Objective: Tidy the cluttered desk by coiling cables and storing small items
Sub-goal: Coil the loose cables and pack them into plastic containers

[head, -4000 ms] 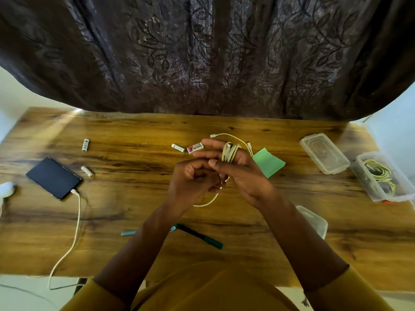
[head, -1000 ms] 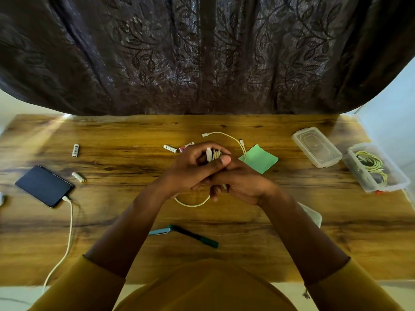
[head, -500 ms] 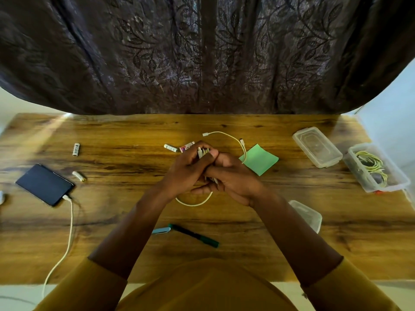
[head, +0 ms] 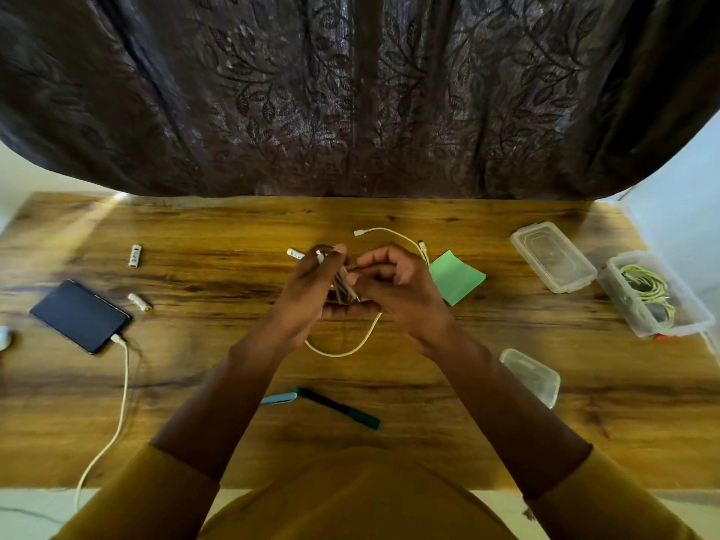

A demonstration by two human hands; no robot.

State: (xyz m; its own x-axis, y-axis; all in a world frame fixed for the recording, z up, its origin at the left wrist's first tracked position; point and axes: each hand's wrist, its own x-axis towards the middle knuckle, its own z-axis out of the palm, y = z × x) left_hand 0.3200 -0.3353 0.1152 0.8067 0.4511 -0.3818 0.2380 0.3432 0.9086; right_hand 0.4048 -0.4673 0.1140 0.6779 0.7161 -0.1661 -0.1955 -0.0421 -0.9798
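A pale cable [head: 343,290] is held above the middle of the desk [head: 218,282], partly wound into a small coil between both hands. The coil is clamped by the curled fingers and thumb of the left hand [head: 311,290], and a strand is pinched by the curled fingers of the right hand [head: 393,290]. A slack loop is seen hanging nearer, and a loose end lies farther off. A green note [head: 456,276] lies just right. A phone [head: 80,316] lies at left, and a box [head: 658,296] with coiled cable sits at far right.
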